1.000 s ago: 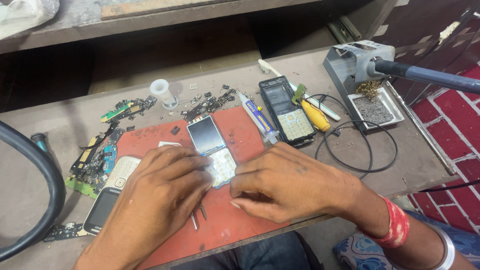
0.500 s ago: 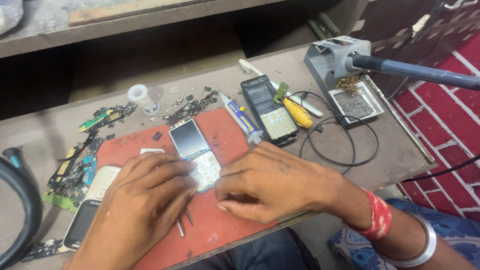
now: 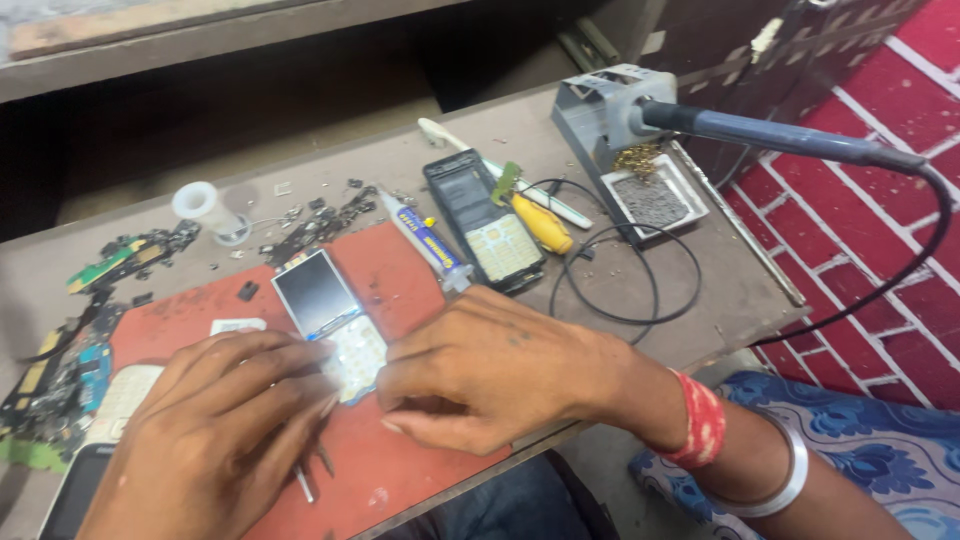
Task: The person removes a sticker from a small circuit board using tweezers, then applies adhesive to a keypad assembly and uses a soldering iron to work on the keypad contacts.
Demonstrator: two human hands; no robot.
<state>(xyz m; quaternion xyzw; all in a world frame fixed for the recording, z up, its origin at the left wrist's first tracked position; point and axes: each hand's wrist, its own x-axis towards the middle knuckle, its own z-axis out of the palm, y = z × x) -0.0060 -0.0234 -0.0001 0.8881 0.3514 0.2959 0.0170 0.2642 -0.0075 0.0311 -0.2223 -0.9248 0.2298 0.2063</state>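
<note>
Hands meet over the red mat [image 3: 400, 270]: our left hand [image 3: 215, 425] presses curled fingers on the opened phone [image 3: 330, 315] at the mat's middle, our right hand [image 3: 490, 370] pinches its lower edge; tweezers [image 3: 312, 470] lie beneath on the mat

The opened phone [image 3: 335, 320] lies on the red mat [image 3: 400, 270], and its screen [image 3: 313, 293] is a dark grey rectangle with a pale frame, tilted toward 11 o'clock. At 2 o'clock from this screen lies a small glue tube [image 3: 427, 241], white with a blue label and a little yellow. At 9 o'clock from the screen, on the mat, lies a small white rectangular sticker [image 3: 238, 326]. At the lower left edge another phone [image 3: 70, 495] shows a dark screen, partly cut off.
</note>
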